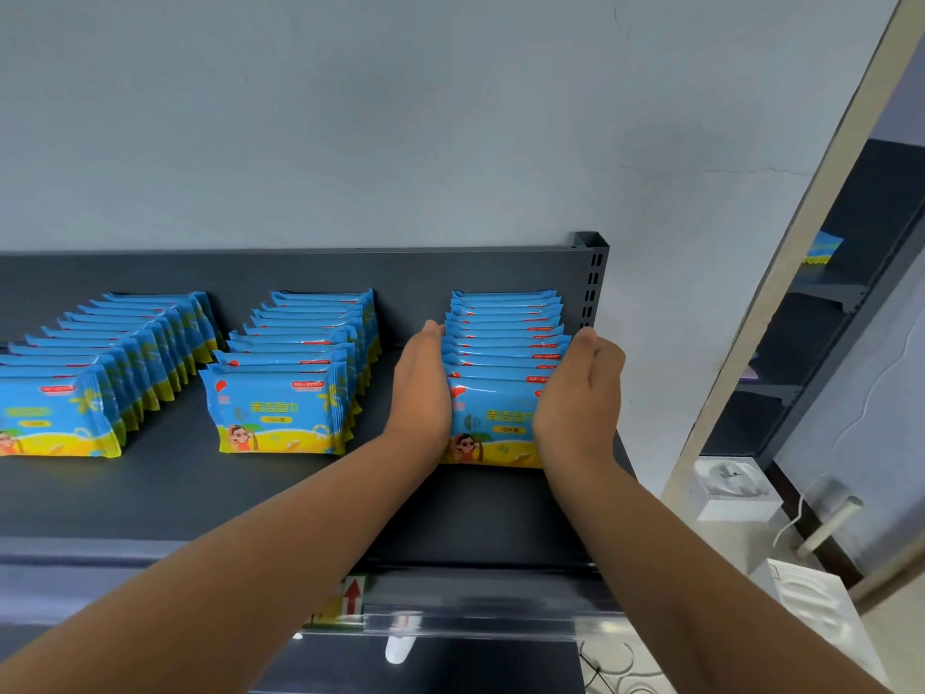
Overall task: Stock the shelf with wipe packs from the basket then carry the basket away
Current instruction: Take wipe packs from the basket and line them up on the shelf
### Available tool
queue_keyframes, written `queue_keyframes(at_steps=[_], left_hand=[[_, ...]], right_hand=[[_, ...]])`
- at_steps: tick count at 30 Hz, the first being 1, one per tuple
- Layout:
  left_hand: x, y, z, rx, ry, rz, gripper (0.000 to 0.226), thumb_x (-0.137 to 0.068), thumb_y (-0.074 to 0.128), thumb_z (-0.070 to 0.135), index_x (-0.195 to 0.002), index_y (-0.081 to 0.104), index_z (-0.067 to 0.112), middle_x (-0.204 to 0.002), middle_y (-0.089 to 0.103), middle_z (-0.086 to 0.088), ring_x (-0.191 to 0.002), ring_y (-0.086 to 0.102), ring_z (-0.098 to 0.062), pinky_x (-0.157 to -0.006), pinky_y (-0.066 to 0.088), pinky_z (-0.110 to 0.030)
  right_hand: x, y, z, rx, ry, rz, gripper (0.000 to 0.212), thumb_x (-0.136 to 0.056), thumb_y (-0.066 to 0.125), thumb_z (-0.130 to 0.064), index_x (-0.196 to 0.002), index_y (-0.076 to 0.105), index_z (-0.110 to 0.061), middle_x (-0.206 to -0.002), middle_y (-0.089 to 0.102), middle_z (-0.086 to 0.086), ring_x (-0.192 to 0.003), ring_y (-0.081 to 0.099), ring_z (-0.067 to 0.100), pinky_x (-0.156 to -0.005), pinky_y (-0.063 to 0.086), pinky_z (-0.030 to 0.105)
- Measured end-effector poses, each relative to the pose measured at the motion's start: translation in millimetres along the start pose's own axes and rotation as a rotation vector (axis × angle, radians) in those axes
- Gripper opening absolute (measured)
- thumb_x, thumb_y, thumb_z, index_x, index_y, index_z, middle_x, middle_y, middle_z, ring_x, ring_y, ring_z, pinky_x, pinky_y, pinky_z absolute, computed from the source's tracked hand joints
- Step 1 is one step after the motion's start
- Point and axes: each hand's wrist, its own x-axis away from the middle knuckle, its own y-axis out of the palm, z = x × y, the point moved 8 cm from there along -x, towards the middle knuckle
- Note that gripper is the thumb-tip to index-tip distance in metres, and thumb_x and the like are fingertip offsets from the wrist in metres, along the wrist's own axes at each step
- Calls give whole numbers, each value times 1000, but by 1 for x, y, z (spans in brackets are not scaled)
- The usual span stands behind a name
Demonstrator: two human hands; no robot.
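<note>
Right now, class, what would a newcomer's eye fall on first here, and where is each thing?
Three rows of bright blue-and-yellow wipe packs stand on the dark shelf. The left hand and right hand press against either side of the right-hand row.

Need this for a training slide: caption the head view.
Left hand and right hand press against both sides of the rightmost row of wipe packs on the shelf.
</note>
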Motion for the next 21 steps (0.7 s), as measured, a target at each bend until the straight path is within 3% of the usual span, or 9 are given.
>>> queue_keyframes(at_steps=[3,5,7,9,11,14,16,18,21], left_hand=[[0,0,2,2,23,-11,45,-107,38,48,-120,69,18,-107,79,-7,-99,77,-26,-99,57,-52],[2,-2,9,-96,141,8,43,-102,38,52,-115,68,24,-107,77,0,-102,75,-22,-99,56,-51],[11,-2,29,-427,366,52,44,-102,39,56,-121,62,24,-116,70,9,-115,66,-17,-103,51,-45],[20,10,40,-859,558,59,62,-103,37,58,-148,45,16,-147,53,2,-143,44,-20,-117,37,-39],[36,21,49,-1176,692,89,74,-103,31,62,-159,32,14,-167,31,-7,-156,22,-24,-127,21,-43],[67,29,65,-1476,902,163,76,-102,21,63,-159,35,16,-169,27,-9,-158,15,-29,-128,13,-49],[76,23,72,-1581,915,146,77,-101,16,64,-159,35,19,-170,25,-5,-159,10,-29,-128,9,-52],[78,4,77,-1598,813,141,79,-98,11,68,-161,31,25,-171,20,1,-160,4,-25,-128,5,-52],[87,-36,85,-1592,718,257,81,-96,8,71,-161,29,27,-172,17,4,-160,1,-23,-128,2,-50]], right_hand=[[1,-2,-2,63,-38,30,22,-108,32,-48,-98,48,-37,-106,67,-5,-92,71,8,-76,59,29],[2,-5,-4,116,-67,17,28,-108,32,-50,-114,53,-34,-115,66,-6,-101,69,8,-80,58,26],[3,-6,-7,254,-128,-17,49,-105,29,-57,-143,47,-31,-144,55,-6,-130,56,10,-104,50,30],[8,-8,-19,445,-253,-35,60,-103,28,-59,-156,35,-31,-165,31,-7,-154,24,13,-124,22,34],[18,-9,-34,563,-387,-71,65,-102,27,-59,-159,33,-30,-170,18,-9,-158,6,10,-128,13,39],[37,0,-50,585,-529,-253,66,-100,24,-58,-158,35,-29,-170,16,-11,-157,4,7,-128,15,40],[48,8,-59,642,-610,-353,64,-101,23,-56,-158,35,-28,-170,18,-11,-157,4,7,-128,16,40],[58,19,-65,695,-672,-422,63,-103,22,-55,-159,32,-28,-170,19,-10,-157,3,7,-128,16,41],[73,41,-70,743,-736,-506,64,-104,21,-57,-161,28,-29,-170,19,-9,-158,3,8,-129,13,38]])
